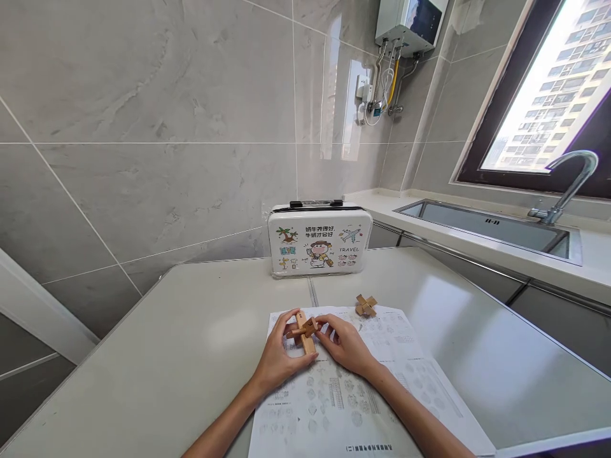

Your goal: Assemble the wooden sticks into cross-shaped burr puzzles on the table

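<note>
Several interlocked wooden puzzle pieces (306, 340) are between my hands, above a printed sheet; one bar carries the number 2. My left hand (281, 353) is closed round the long upright bar, with the thumb at its lower end and a finger at its top. My right hand (344, 343) pinches the right side of the crossing piece with thumb and fingertips. Beyond my right hand, a second wooden burr puzzle (366, 305) sits assembled at the sheet's far edge.
The printed paper sheet (334, 439) with diagrams lies on the white table (205, 331). A white cartoon-printed case (319, 245) stands against the wall at the back. To the right are a sink (482, 226) and a faucet (568, 191), with a water heater (410, 25) above.
</note>
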The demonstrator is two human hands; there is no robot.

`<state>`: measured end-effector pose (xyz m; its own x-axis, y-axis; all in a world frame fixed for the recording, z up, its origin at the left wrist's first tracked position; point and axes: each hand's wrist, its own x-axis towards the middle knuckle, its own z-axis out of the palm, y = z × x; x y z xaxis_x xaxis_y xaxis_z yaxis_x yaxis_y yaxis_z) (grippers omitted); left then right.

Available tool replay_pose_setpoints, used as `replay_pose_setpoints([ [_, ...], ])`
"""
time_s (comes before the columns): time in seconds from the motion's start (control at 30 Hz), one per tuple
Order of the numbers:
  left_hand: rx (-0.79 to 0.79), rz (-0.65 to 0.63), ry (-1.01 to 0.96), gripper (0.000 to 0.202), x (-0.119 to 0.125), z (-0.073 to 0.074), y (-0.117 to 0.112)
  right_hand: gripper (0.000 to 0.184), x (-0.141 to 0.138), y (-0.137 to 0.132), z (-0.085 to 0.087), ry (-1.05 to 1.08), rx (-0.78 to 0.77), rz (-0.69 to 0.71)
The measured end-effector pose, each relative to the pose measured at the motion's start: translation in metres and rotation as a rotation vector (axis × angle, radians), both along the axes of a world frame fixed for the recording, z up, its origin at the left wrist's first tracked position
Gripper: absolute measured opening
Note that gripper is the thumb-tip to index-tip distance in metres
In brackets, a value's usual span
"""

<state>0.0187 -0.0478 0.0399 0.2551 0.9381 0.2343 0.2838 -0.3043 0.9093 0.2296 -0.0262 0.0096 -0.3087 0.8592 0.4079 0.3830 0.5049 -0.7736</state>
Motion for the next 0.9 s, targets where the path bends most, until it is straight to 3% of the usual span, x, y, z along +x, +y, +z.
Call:
replay_pose_setpoints([
  [0.17, 0.110, 0.085, 0.087, 0.084, -0.001, -0.007, 0.002, 0.027, 0.001, 0.003, 0.004, 0.139, -0.115, -0.063],
  [0.4, 0.181, 0.047, 0.234, 0.090, -0.003, -0.012, 0.002, 0.044, 0.000, 0.002, 0.003, 0.257, -0.358, 0.165],
  [0.9, 0.252, -0.005, 0.241, 0.086, -0.002, -0.006, 0.000, 0.047, 0.000, 0.003, 0.000, 0.257, -0.416, 0.166],
])
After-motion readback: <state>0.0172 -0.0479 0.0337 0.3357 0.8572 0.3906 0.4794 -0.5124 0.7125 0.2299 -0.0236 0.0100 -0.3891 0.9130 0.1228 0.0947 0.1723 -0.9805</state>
